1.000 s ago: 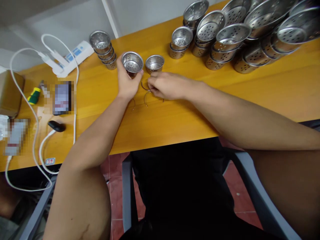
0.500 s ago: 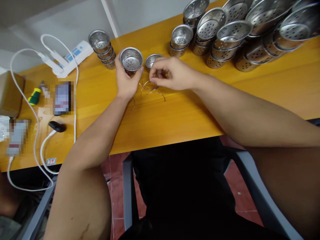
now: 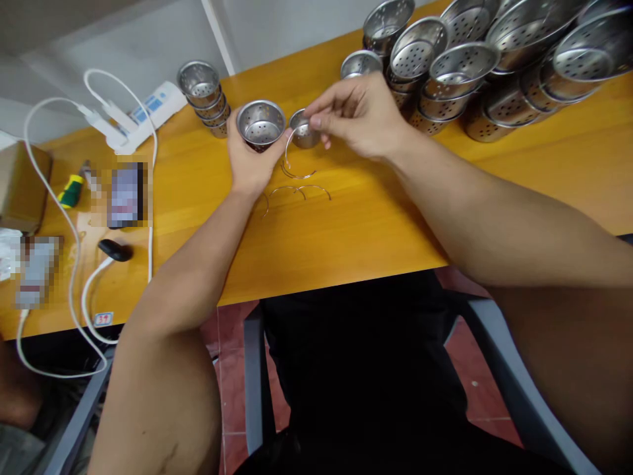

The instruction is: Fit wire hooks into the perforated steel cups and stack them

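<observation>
My left hand (image 3: 252, 158) is wrapped round a perforated metal cup (image 3: 261, 125), its open mouth facing up. Pinched between the thumb and forefinger of my right hand (image 3: 359, 119) is a thin curved wire (image 3: 287, 150), which hangs down just right of that cup. A smaller perforated cup (image 3: 303, 130) stands behind the wire, partly covered by my right fingertips. Several more curved wires (image 3: 301, 189) lie loose on the wooden table (image 3: 316, 244) in front of my hands.
A stack of perforated cups (image 3: 200, 89) stands left of my left hand; many more cup stacks (image 3: 455, 82) fill the back right. On the left are a power strip (image 3: 148, 115), white cables, a green-yellow screwdriver (image 3: 72, 191), phones and a black object (image 3: 115, 249).
My right hand has risen from the wires, up and to the right, with one wire in its fingers. Some wires on the table have shifted. My left hand still holds the cup.
</observation>
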Motion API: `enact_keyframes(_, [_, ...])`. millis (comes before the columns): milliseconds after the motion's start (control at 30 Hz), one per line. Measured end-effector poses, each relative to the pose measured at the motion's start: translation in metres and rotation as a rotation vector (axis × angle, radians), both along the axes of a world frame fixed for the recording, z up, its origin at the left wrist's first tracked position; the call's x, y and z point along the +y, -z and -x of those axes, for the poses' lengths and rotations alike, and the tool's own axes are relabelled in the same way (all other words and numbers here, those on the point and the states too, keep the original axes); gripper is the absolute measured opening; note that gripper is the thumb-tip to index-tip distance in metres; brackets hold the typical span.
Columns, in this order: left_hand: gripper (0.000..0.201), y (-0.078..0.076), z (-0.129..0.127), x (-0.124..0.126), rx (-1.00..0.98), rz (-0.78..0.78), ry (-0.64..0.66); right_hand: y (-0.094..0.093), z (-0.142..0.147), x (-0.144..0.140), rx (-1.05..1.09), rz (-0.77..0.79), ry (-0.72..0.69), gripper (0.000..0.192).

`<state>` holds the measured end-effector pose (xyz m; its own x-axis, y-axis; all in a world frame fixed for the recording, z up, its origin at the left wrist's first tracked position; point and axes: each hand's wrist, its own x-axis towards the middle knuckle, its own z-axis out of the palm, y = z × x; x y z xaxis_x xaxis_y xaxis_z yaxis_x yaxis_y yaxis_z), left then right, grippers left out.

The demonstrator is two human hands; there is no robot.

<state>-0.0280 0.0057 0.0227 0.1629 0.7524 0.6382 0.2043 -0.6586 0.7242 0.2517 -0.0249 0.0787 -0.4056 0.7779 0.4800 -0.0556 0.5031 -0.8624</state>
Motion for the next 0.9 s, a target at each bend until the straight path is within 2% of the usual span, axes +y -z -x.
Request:
enact_keyframes(33, [0.078,0.006,0.0,0.004,-0.094,-0.04,-0.116,0.004,-0.002,0.007,0.045,-0.006,0.034,0.061])
enact_keyframes(100, [0.089,0.014,-0.003,0.009,-0.156,-0.036,-0.218,0.01,-0.007,0.019,0.1,-0.046,0.115,0.055])
enact_keyframes(233, [0.096,0.016,-0.01,0.003,-0.064,-0.077,-0.172,0.016,-0.013,0.028,0.071,-0.133,0.313,0.032])
enact_keyframes(300, [0.1,0.014,-0.013,-0.004,-0.016,-0.152,-0.121,0.017,-0.013,0.027,0.091,-0.119,0.299,0.028])
enact_keyframes(400, [0.108,0.012,-0.016,-0.014,0.046,-0.185,-0.08,0.019,-0.007,0.027,0.183,-0.085,0.224,0.034])
enact_keyframes(533, [0.107,0.011,-0.019,-0.021,0.088,-0.026,-0.058,0.024,-0.001,0.03,0.191,-0.021,0.191,0.047])
enact_keyframes(633, [0.104,0.012,-0.019,-0.02,0.079,0.021,-0.044,0.024,-0.002,0.03,0.145,-0.004,0.186,0.041])
enact_keyframes(700, [0.1,0.015,-0.018,-0.019,0.095,0.008,-0.063,0.021,-0.007,0.026,0.062,-0.09,0.201,0.03])
enact_keyframes(800, [0.092,0.017,-0.017,-0.019,0.16,0.014,-0.065,0.01,-0.016,0.013,-0.164,-0.32,0.262,0.014])
enact_keyframes(900, [0.086,0.017,-0.015,-0.02,0.217,-0.021,-0.037,-0.008,-0.018,-0.004,-0.371,-0.482,0.301,0.012])
